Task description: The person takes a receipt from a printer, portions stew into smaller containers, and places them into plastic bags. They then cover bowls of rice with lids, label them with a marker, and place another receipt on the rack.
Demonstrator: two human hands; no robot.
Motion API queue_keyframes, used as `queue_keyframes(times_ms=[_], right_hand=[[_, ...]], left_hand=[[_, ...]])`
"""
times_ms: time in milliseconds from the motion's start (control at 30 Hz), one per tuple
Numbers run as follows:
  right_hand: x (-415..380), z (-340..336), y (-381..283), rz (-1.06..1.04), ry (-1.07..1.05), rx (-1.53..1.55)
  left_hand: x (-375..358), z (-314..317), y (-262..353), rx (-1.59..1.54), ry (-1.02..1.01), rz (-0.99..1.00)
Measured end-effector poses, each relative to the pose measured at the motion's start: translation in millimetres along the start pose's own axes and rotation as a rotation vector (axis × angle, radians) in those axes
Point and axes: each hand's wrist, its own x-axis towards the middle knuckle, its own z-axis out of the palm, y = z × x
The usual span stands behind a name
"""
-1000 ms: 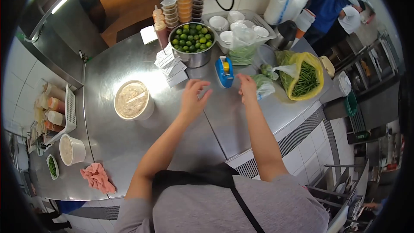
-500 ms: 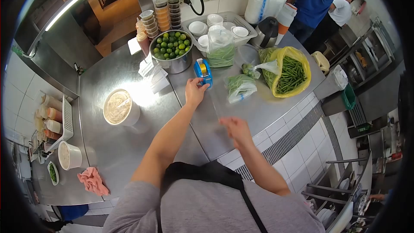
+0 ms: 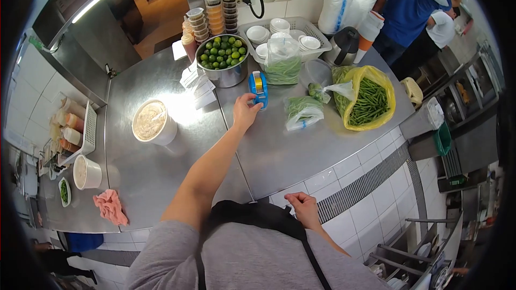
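A blue tape dispenser with a yellow roll stands on the steel table. My left hand has its fingers closed on the dispenser's near end. Close to my body, past the table's front edge, my right hand is pinched; whatever is between its fingertips is too small or clear to make out. Right of the dispenser lies a tied clear bag of cut green vegetables. Beyond it are a smaller knotted bag and an open yellow bag of green beans. Another bag of greens stands behind.
A pot of limes and paper slips are at the back. White bowls fill a basket beside a thermal jug. To the left are a tub of pale mixture and a pink cloth. Two people stand at back right.
My right hand has drawn back from above the table toward my body, fingers pinched. My left hand stays on the tape dispenser. The camera view has shifted slightly.
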Motion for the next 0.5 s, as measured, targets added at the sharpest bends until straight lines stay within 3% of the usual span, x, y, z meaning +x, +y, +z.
queue_keyframes(times_ms=[67,200,267,400,500], right_hand=[[5.1,-1.6,4.3,0.005,0.005,-0.093],[12.6,-6.4,5.9,0.058,-0.054,-0.157],[19.4,-10.3,10.6,0.024,-0.079,-0.222],[30.6,-17.2,11.5,0.079,-0.048,-0.127],[36.0,-20.4,14.8,0.01,-0.08,-0.105]], left_hand=[[0.9,5.3,-13.1,-0.323,0.052,-0.28],[-3.1,3.0,24.9,0.154,-0.011,-0.187],[1.6,17.6,13.8,-0.137,0.064,-0.265],[4.7,18.7,25.1,0.133,0.222,-0.143],[6.4,17.9,10.2,0.205,0.237,-0.214]])
